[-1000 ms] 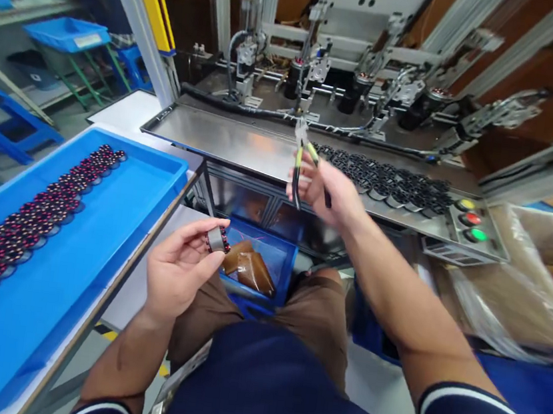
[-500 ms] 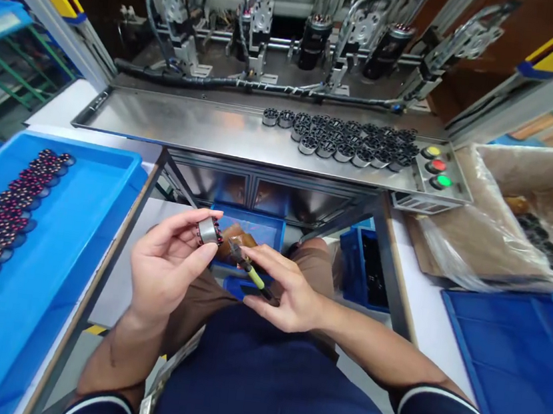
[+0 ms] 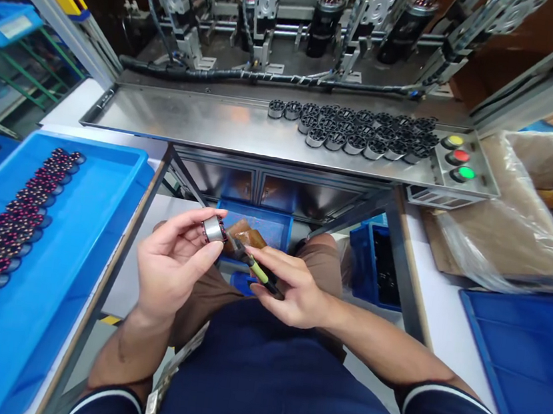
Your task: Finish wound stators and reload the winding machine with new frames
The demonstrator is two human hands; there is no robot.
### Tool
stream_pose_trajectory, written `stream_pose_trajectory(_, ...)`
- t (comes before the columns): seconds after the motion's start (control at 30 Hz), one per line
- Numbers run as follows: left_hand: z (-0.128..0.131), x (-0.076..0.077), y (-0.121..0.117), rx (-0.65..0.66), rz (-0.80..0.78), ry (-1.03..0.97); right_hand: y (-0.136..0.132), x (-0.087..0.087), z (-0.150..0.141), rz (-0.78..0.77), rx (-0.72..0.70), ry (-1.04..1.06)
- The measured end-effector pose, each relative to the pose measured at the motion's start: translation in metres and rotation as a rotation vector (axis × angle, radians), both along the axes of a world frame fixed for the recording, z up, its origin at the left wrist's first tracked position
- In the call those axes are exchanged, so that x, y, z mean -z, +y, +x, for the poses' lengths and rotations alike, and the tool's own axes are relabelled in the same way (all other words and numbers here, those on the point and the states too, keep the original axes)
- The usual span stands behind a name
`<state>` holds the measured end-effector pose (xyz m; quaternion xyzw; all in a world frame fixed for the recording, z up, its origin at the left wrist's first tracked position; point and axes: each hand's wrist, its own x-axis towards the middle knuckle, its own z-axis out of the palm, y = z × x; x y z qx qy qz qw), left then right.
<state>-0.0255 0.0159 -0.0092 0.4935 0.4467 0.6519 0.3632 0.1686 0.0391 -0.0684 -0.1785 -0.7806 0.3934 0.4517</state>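
Note:
Between the thumb and fingers of my left hand (image 3: 175, 251) is a motor stator (image 3: 213, 229), a short ring with a silver outer band and dark, reddish windings at its end. My right hand (image 3: 291, 288) is closed around wire cutters (image 3: 259, 272) with yellow-green and black handles. The cutters' jaws point up and left and reach close to the stator's right end; whether they touch it I cannot tell. Both hands are held above my lap, in front of the steel work surface.
Several black-and-silver stator cores (image 3: 356, 133) stand in rows on the steel ledge (image 3: 191, 116), beside coloured push buttons (image 3: 459, 157). A blue tray (image 3: 99, 212) on the left holds rows of wound parts (image 3: 12, 228). Boxed parts stand right, a blue bin (image 3: 366, 272) below.
The cutters' jaws have come nearer to the stator's end. The whole view has shifted slightly, with the bench sitting higher and the right side further right.

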Motion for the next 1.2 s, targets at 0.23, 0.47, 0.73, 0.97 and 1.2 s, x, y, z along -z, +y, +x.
stream_pose_trajectory(0.23,-0.001,0.001,0.002,0.027,0.057,-0.063,0.001,0.001,0.004,-0.050,-0.035,-0.058)
stream_pose_trajectory(0.47,0.001,-0.003,-0.002,-0.077,0.125,0.046,0.002,-0.002,-0.003,0.077,-0.041,-0.038)
stream_pose_trajectory(0.73,0.002,0.000,-0.002,-0.110,0.170,0.139,0.006,-0.010,-0.009,0.084,-0.053,0.001)
stream_pose_trajectory(0.97,0.002,0.004,-0.002,-0.094,0.197,0.165,0.006,-0.007,-0.007,0.127,-0.017,-0.006)
stream_pose_trajectory(1.2,0.001,0.004,-0.004,-0.091,0.209,0.157,0.004,-0.003,-0.006,0.119,0.034,-0.042)
